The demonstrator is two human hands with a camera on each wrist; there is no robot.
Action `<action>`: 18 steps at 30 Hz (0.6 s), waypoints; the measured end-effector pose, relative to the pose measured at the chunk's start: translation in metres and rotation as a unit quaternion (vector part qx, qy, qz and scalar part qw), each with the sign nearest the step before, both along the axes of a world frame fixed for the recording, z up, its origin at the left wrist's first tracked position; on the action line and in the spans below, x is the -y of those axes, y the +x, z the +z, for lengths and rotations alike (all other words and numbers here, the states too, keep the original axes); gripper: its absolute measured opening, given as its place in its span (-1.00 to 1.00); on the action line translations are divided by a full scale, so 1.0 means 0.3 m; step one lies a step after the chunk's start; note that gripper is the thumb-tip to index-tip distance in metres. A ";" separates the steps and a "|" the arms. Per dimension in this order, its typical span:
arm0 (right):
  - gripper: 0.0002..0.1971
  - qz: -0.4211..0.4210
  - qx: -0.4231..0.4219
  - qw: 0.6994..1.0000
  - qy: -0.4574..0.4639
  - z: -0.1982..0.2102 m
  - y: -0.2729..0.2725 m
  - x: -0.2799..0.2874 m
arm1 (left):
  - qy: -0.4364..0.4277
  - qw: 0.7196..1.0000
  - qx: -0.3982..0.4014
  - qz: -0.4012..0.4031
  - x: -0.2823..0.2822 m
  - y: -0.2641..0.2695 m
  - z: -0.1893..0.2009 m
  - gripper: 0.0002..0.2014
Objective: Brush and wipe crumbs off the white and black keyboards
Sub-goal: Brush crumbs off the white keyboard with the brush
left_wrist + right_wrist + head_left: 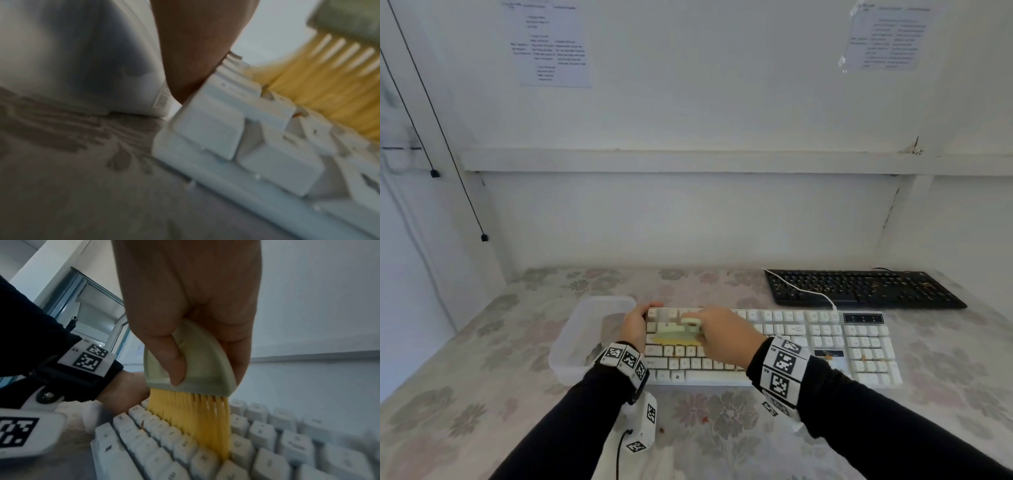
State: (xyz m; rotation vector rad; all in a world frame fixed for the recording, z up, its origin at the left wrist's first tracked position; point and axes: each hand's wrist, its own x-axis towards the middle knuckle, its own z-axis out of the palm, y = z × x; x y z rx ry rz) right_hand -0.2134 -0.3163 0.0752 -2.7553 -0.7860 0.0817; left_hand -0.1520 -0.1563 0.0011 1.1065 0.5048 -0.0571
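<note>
A white keyboard [825, 339] lies across the middle of the table, with a few brown crumbs on its right part. My right hand [717, 330] grips a pale green brush [676, 330] [189, 363] by its handle. Its yellow bristles [191, 420] [320, 84] press on the keys at the keyboard's left end. My left hand [635, 323] [195, 48] holds the keyboard's left edge [185, 133], its fingers curled over the far corner. A black keyboard [859, 287] with crumbs on it lies at the back right.
A clear plastic container [585, 334] [82, 56] stands right beside the white keyboard's left end. A white cable [808, 291] crosses the black keyboard's left part. The flowered tablecloth [722, 418] carries a few crumbs near the front. A wall rises behind the table.
</note>
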 end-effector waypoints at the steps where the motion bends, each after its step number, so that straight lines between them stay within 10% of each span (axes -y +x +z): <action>1: -0.56 -0.008 -0.003 1.000 -0.013 -0.002 0.002 0.013 | 0.003 1.000 -0.001 -0.007 -0.005 -0.001 -0.001 -0.75; 18: -0.78 -0.022 -0.034 0.999 -0.010 0.049 -0.026 -0.039 | 0.048 0.998 0.044 -0.016 -0.015 0.034 -0.040 -0.67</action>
